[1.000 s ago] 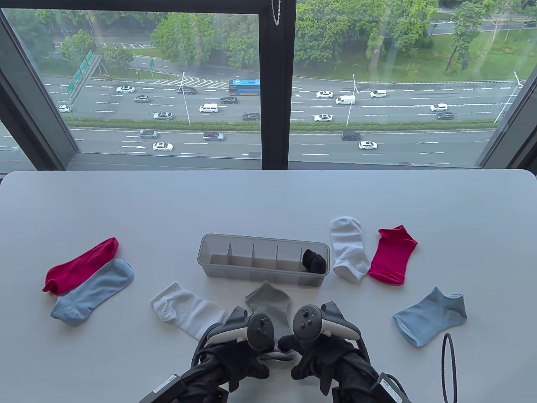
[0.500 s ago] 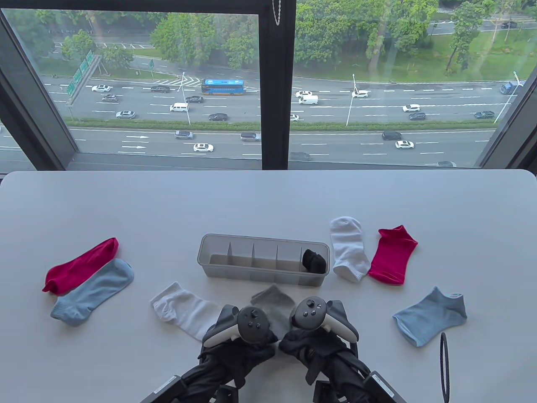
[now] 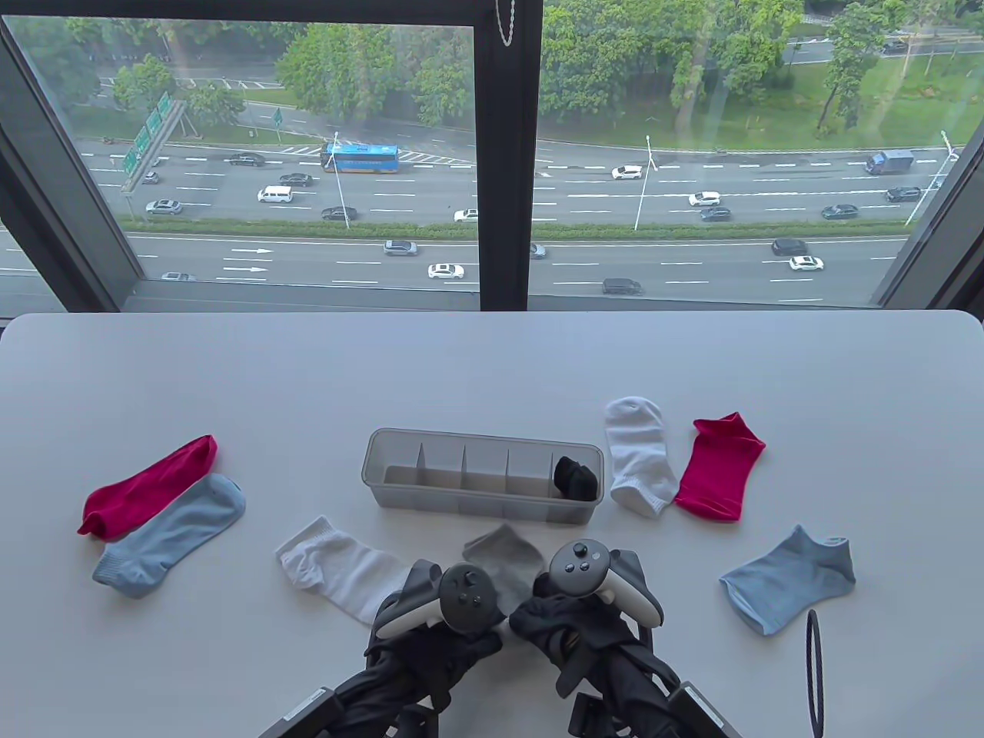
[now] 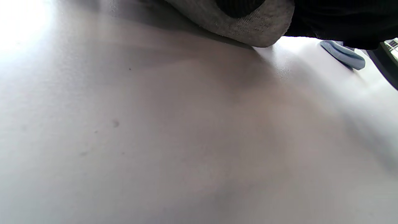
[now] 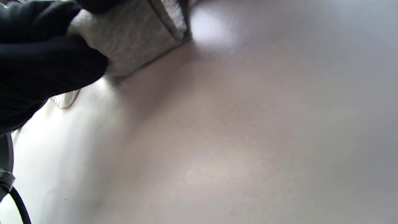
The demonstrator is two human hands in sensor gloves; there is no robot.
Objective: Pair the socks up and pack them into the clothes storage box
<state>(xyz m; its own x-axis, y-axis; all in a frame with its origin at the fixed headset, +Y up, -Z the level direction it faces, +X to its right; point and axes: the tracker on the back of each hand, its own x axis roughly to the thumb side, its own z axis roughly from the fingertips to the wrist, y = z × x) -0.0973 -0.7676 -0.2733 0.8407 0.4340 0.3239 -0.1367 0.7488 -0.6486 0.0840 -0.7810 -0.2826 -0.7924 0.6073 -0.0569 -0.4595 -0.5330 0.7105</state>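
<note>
White table (image 3: 492, 361) with rounded far corners, pushed up against a big window (image 3: 254, 154). Dark frame, a thick post (image 3: 503, 154) up the middle, slanted bars at either side. A bead chain (image 3: 504, 19) hanging at the post's top. Outside, far below, a wide road (image 3: 692, 231) with cars and a blue bus (image 3: 360, 157); trees (image 3: 369, 69) and grass beyond. Soft daylight, pale glare on the tabletop.

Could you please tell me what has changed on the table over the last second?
Both hands, left hand and right hand, advanced toward the grey divided storage box, folding the soft grey sock shorter. The other socks, box and black pair stayed put.
</note>
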